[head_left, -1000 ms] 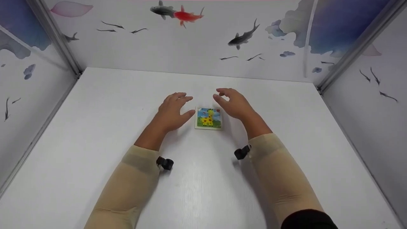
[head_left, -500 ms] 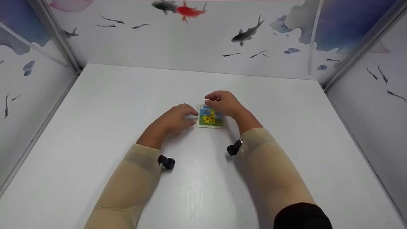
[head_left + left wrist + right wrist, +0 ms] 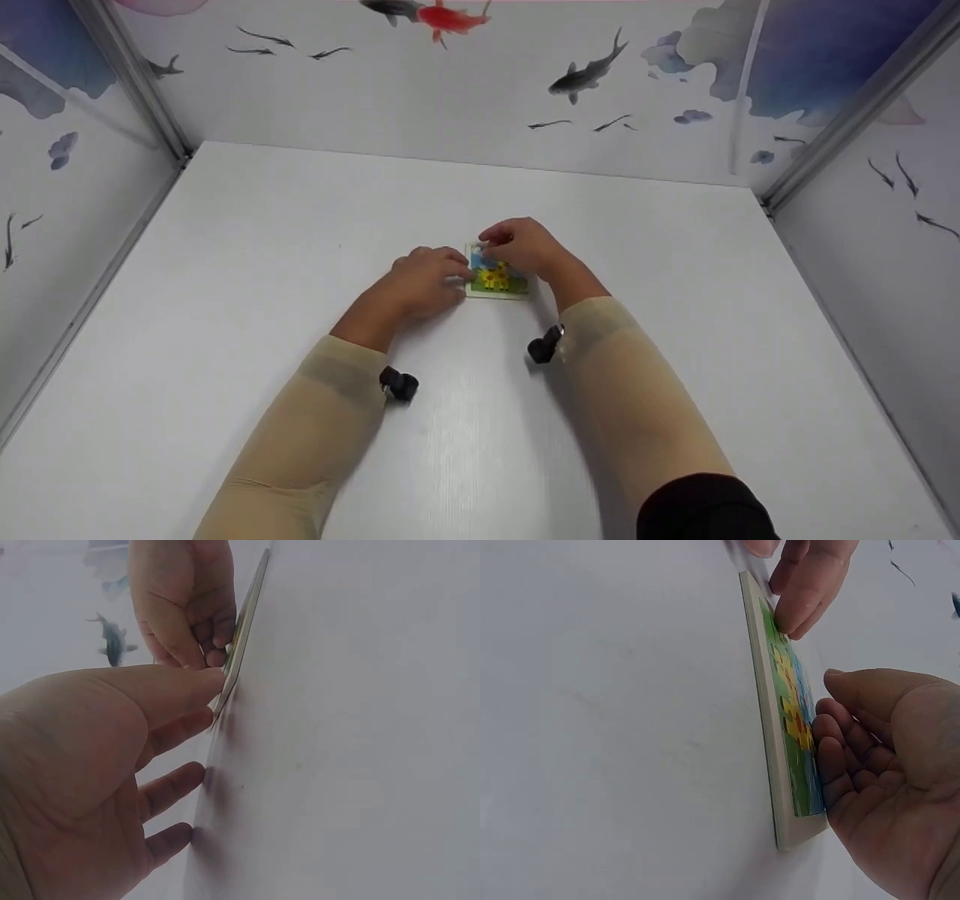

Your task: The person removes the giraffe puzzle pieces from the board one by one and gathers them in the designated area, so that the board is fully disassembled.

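Observation:
A small square giraffe jigsaw puzzle [image 3: 495,283] in a pale wooden tray lies flat on the white table. My left hand [image 3: 429,283] is at its left edge. In the left wrist view, that hand's thumb [image 3: 191,686] touches the tray's edge, and its other fingertips reach down to the table. Over the puzzle's upper right part is my right hand [image 3: 525,244], covering the giraffe's head. The right wrist view shows its fingers [image 3: 832,754] loosely bent against the picture, the thumb apart from them, nothing visible between. Cut lines of the pieces show in the puzzle [image 3: 799,731].
The white table [image 3: 480,450] spreads around both arms. White panels with painted fish [image 3: 589,75] stand behind it and at both sides, joined by metal corner posts [image 3: 847,112]. A small black camera [image 3: 546,345] sits on each wrist.
Both hands have come inward to the puzzle. The left fingers have reached its left edge, and the right hand has moved left over its top, its fingers bending more.

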Demonstrator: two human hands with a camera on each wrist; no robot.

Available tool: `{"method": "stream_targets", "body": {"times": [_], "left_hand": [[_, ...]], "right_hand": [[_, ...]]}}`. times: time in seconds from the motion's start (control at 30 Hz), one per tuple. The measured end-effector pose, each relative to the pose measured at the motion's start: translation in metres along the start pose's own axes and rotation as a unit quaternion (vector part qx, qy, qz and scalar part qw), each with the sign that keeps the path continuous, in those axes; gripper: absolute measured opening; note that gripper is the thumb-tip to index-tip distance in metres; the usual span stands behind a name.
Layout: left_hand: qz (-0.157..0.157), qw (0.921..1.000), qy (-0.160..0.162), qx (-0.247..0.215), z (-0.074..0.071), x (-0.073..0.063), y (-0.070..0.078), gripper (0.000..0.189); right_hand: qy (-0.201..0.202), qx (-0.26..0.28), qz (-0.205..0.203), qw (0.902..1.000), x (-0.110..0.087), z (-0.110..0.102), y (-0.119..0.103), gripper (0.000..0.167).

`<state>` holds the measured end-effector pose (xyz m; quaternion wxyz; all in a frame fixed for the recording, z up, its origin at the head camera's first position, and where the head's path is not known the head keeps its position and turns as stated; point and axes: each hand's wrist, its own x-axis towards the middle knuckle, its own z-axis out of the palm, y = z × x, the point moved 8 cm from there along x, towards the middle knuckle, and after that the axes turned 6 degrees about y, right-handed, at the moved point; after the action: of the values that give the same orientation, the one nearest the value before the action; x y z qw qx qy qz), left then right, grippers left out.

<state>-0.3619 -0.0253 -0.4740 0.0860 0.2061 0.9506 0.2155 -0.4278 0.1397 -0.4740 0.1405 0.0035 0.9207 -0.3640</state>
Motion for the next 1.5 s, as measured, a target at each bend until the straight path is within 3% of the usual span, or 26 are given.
{"method": "stream_targets", "body": {"times": [0.53, 0.83, 1.07, 1.5], "left_hand": [[-0.023, 0.9986, 0.027, -0.039, -0.009, -0.003, -0.007, 0.026], [-0.006, 0.9992, 0.024, -0.032, -0.010, -0.003, -0.008, 0.029], [-0.016, 0.9991, 0.021, -0.032, -0.008, -0.002, -0.009, 0.032], [-0.010, 0.9993, 0.026, -0.025, -0.009, -0.002, -0.008, 0.031]], "right_hand": [[-0.023, -0.013, -0.014, 0.9995, -0.001, 0.011, -0.012, 0.032], [-0.050, -0.048, -0.023, 0.9973, 0.003, 0.018, -0.016, 0.031], [-0.061, -0.080, -0.024, 0.9947, 0.003, 0.018, -0.021, 0.028], [-0.090, -0.098, -0.047, 0.9901, 0.002, 0.029, -0.028, 0.038]]}}
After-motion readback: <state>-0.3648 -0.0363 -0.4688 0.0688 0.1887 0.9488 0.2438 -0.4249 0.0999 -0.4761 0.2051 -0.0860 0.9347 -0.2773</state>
